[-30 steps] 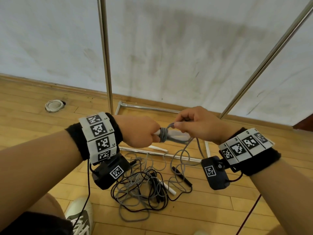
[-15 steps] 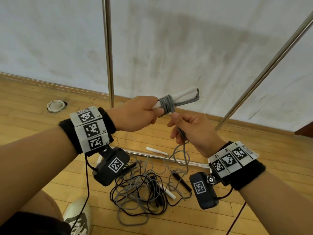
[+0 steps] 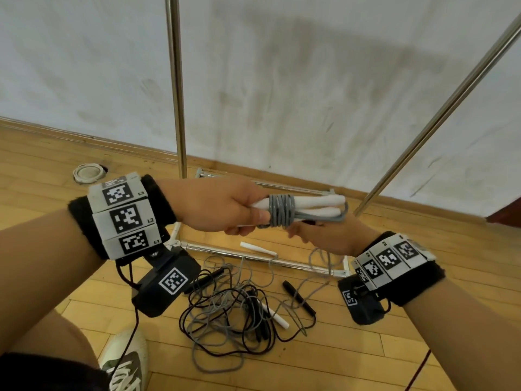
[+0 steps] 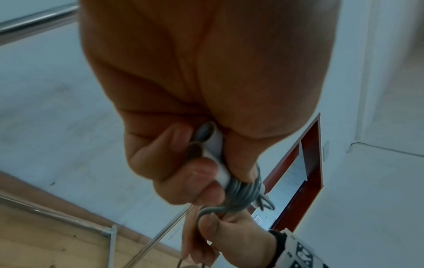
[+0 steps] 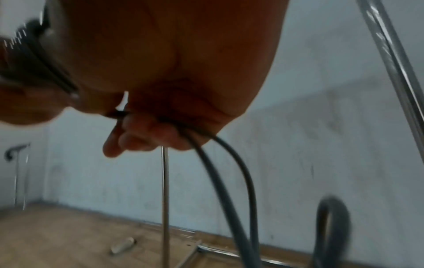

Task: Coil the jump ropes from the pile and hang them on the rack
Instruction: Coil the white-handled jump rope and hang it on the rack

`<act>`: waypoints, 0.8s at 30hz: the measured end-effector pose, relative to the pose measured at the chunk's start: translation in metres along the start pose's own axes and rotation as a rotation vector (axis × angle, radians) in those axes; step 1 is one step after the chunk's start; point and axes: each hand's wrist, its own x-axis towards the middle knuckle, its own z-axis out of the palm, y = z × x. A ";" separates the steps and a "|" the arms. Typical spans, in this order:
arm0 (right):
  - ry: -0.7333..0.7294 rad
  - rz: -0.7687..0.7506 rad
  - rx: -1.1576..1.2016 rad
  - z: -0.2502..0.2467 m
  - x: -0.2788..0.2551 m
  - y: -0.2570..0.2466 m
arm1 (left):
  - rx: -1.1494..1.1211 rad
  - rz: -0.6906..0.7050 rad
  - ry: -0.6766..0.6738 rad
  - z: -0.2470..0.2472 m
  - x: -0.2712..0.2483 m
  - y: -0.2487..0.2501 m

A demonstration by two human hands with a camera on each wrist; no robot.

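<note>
My left hand (image 3: 225,210) grips two white jump-rope handles (image 3: 310,206) held side by side, with grey rope (image 3: 280,210) wound round them in several turns. In the left wrist view the handles' ends (image 4: 212,145) poke out between my curled fingers. My right hand (image 3: 324,235) sits just under the bundle and pinches the loose grey rope (image 5: 220,172), which hangs down from it toward the floor. A tangled pile of grey and black ropes (image 3: 234,314) with black and white handles lies on the wooden floor below. The rack's metal uprights (image 3: 176,88) rise behind.
The rack's base bars (image 3: 253,256) lie on the floor by the wall, a second slanted upright (image 3: 439,114) at right. A loose white handle (image 3: 258,248) rests on the base. A white coil (image 3: 88,173) lies at far left. My shoe (image 3: 127,362) is at bottom.
The bundle has tipped from slanting up to level and dropped slightly. My right hand has moved from pulling rope below to close under the wound turns.
</note>
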 end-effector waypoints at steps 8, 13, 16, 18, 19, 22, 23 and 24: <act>-0.072 0.057 -0.123 -0.013 0.014 -0.002 | 0.236 -0.064 -0.131 0.009 0.003 -0.002; -0.047 0.027 -0.013 -0.017 0.018 -0.009 | 0.433 -0.120 -0.153 0.017 0.010 -0.007; 0.025 0.034 0.007 -0.016 0.021 -0.015 | 0.470 -0.176 -0.083 0.016 0.015 -0.014; 0.054 0.076 0.055 -0.016 0.023 -0.019 | 0.476 -0.204 -0.020 0.011 0.017 -0.018; 0.057 0.107 0.117 -0.017 0.023 -0.019 | 0.466 -0.214 0.015 0.008 0.018 -0.020; 0.069 0.125 0.283 -0.016 0.022 -0.022 | 0.420 -0.219 0.115 0.000 0.021 -0.024; 0.083 0.107 0.301 -0.014 0.021 -0.022 | 0.394 -0.215 0.148 -0.003 0.022 -0.025; 0.100 0.083 0.316 -0.011 0.020 -0.023 | 0.364 -0.208 0.186 -0.005 0.022 -0.025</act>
